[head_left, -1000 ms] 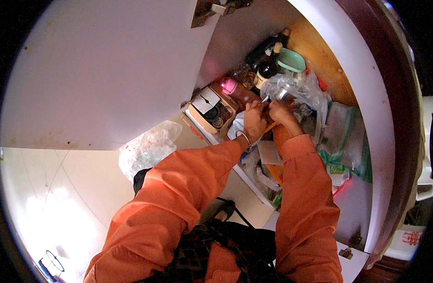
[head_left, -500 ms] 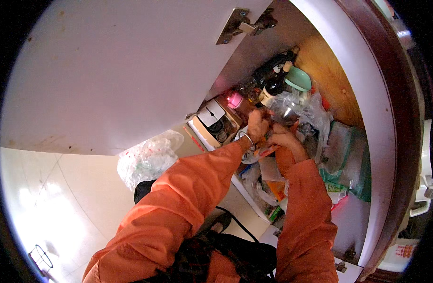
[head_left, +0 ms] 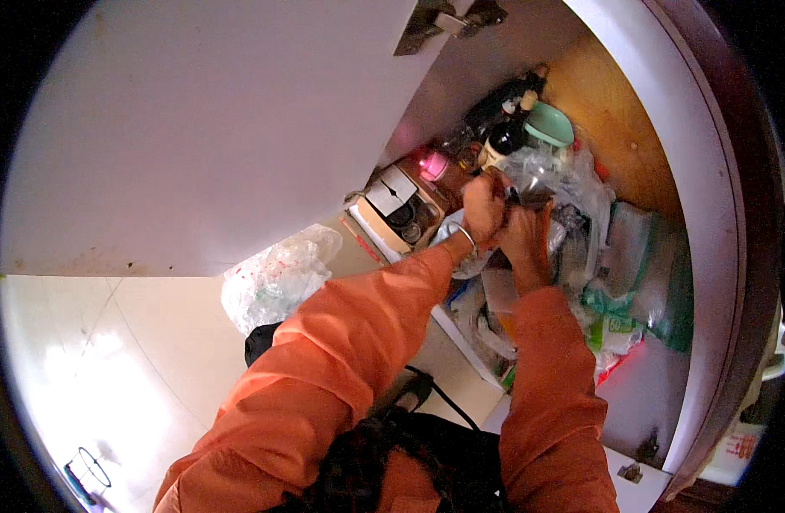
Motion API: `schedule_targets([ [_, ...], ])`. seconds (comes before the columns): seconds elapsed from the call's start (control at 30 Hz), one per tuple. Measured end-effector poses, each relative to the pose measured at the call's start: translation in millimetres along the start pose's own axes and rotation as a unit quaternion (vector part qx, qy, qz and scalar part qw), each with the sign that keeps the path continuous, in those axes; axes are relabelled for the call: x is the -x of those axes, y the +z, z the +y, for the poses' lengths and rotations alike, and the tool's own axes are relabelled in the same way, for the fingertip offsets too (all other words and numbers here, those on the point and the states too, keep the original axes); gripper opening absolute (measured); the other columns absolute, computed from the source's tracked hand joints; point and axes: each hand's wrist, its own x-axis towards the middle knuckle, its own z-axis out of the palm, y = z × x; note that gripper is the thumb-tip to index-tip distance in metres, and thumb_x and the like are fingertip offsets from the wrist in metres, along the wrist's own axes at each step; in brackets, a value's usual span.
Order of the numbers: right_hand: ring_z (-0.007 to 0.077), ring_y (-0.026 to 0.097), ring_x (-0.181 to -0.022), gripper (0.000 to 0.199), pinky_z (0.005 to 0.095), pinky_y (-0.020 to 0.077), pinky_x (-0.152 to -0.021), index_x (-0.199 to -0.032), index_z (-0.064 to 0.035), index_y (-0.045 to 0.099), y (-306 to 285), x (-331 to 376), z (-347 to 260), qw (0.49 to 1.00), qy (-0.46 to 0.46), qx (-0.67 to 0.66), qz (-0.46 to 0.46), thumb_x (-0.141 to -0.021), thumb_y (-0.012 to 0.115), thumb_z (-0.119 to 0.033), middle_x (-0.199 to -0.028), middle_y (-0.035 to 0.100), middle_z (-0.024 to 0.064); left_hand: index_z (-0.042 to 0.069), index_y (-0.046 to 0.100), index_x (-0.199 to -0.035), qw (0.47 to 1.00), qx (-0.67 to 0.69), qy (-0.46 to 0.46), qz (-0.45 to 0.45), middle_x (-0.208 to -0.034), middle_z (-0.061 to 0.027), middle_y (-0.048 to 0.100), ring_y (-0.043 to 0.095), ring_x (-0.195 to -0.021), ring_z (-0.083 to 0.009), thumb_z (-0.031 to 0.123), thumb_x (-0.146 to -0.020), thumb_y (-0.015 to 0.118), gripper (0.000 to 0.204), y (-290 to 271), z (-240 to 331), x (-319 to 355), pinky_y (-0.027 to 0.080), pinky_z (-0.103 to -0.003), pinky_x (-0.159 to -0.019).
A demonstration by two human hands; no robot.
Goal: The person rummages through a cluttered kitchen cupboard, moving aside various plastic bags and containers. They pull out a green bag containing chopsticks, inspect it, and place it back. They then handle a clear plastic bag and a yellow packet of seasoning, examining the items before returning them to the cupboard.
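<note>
Both my hands reach into a low cabinet, in orange sleeves. My left hand, with a bangle at its wrist, is closed, its fingers curled toward the right hand. Close beside it, my right hand is also closed. Whatever they grip is hidden by the fingers. Touching or just beyond them lies a crumpled clear plastic bag. A dark bottle with a pale stopper and a mint-green bowl are behind the hands. A pink object stands left of them.
An open-topped box holds dark round items and glass jars. Green-tinted plastic bags and a green-and-white packet lie at right. The open cabinet door fills the upper left. A white plastic bag rests on the floor.
My hands have drawn together. The right hand has turned more upright, its fingers now closed beside the left. The view has shifted slightly.
</note>
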Motion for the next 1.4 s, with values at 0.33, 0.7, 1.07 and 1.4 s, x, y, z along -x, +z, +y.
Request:
schedule_targets([
  [0.33,0.0342,0.055,-0.088,0.030,0.0423,0.0451,-0.074,-0.101,-0.0022,0.051,9,51,-42,0.981,0.051,-0.175,-0.062,-0.073,0.056,-0.011,-0.099,0.056,0.0201,0.001,0.059,-0.077,0.983,-0.120,0.075,-0.118,-0.073,-0.0176,0.061,0.059,-0.069,-0.0370,0.009,-0.069,0.056,0.012,-21,69,26,0.048,-0.041,-0.063],
  [0.7,0.0367,0.048,-0.105,0.050,0.0424,0.0414,-0.085,-0.118,-0.0011,0.044,-7,118,-52,0.975,-0.069,-0.049,0.205,-0.070,0.054,-0.007,-0.119,0.046,0.0202,0.001,0.066,-0.075,0.657,-0.360,0.171,-0.640,-0.077,-0.0172,0.063,0.063,-0.066,-0.0304,0.015,-0.066,0.060,0.017,-140,130,238,0.050,-0.045,-0.055],
  [1.07,0.0364,0.030,-0.122,0.096,0.0442,0.0324,-0.096,-0.134,-0.0074,0.021,121,167,-181,0.946,-0.025,-0.307,-0.104,-0.058,0.076,-0.028,-0.132,0.029,0.0259,0.013,0.061,-0.108,0.405,-0.477,0.053,-0.778,-0.114,-0.0119,0.055,0.053,-0.102,-0.0344,0.028,-0.068,0.067,0.043,-177,100,288,0.041,-0.057,-0.076],
  [1.4,0.0434,0.026,-0.124,0.100,0.0511,0.0303,-0.096,-0.132,-0.0083,0.032,214,206,-278,0.851,0.271,-0.309,-0.327,-0.049,0.079,-0.040,-0.134,0.028,0.0275,0.009,0.066,-0.094,0.436,-0.509,0.011,-0.742,-0.096,-0.0152,0.061,0.056,-0.091,-0.0346,0.024,-0.071,0.061,0.028,-258,99,254,0.039,-0.058,-0.072],
])
